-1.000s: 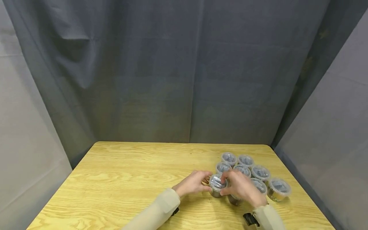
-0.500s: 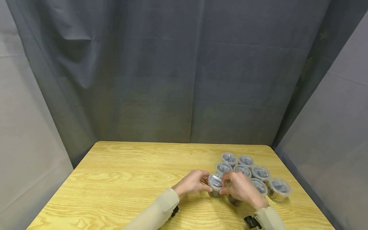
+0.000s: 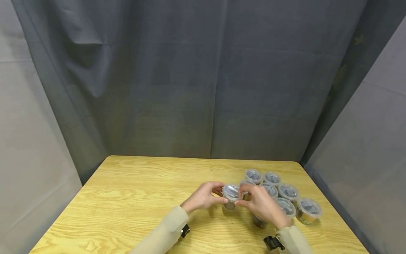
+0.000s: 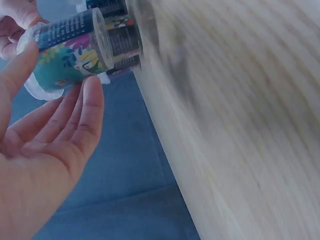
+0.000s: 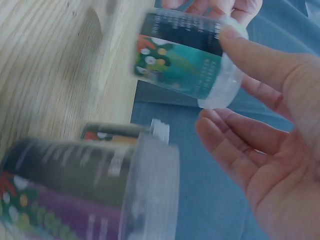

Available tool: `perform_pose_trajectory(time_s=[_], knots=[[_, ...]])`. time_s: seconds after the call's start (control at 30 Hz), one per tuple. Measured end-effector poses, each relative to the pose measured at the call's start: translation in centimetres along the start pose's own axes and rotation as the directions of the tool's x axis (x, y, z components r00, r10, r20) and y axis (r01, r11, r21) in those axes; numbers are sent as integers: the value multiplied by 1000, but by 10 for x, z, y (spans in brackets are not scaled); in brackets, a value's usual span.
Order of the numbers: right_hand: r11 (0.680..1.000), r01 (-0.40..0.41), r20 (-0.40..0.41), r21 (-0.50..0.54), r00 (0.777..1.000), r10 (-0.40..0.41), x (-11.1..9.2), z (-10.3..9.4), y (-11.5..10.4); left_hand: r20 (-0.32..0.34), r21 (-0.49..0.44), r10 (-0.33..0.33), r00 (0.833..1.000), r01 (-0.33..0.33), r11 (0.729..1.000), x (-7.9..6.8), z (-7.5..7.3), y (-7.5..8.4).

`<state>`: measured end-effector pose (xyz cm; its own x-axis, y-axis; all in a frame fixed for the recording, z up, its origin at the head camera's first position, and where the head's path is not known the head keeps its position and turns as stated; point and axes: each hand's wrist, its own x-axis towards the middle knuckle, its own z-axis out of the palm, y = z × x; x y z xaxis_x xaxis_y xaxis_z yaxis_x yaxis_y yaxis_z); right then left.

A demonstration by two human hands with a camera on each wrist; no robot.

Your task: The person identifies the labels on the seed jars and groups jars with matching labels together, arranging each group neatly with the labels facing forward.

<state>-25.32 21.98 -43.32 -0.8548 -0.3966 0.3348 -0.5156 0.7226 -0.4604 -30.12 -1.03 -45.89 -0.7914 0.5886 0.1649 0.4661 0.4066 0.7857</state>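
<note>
A small lidded plastic tub (image 3: 231,191) with a teal illustrated label is between my two hands, its base seemingly just off the wood. My left hand (image 3: 204,195) grips its left side; in the left wrist view the thumb lies near the lid and the fingers support the tub (image 4: 75,55) from the other side. From the right, my right hand (image 3: 261,204) pinches the tub's lid rim. In the right wrist view its thumb presses the lid edge of the tub (image 5: 182,55), with the fingertips at the opposite rim.
Several similar tubs (image 3: 288,191) cluster upright on the right of the wooden table (image 3: 142,197), partly behind my right hand. One purple-labelled tub (image 5: 70,195) stands close beside my right wrist. A dark grey curtain (image 3: 165,88) hangs behind the table.
Both hands have carried the tub left and slightly away from me, out from the front of the cluster. The other tubs stay where they were.
</note>
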Motion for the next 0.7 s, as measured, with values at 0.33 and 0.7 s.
perform_pose_trajectory(time_s=[0.33,0.7], knots=[[994,67,-183,83,982,-51,18,13,-8,-99,-144,-52,994,37,989,-9,-20,-4],[985,140,-344,102,934,-97,33,28,-12,-169,-288,-43,985,-8,957,-11,-32,-10]])
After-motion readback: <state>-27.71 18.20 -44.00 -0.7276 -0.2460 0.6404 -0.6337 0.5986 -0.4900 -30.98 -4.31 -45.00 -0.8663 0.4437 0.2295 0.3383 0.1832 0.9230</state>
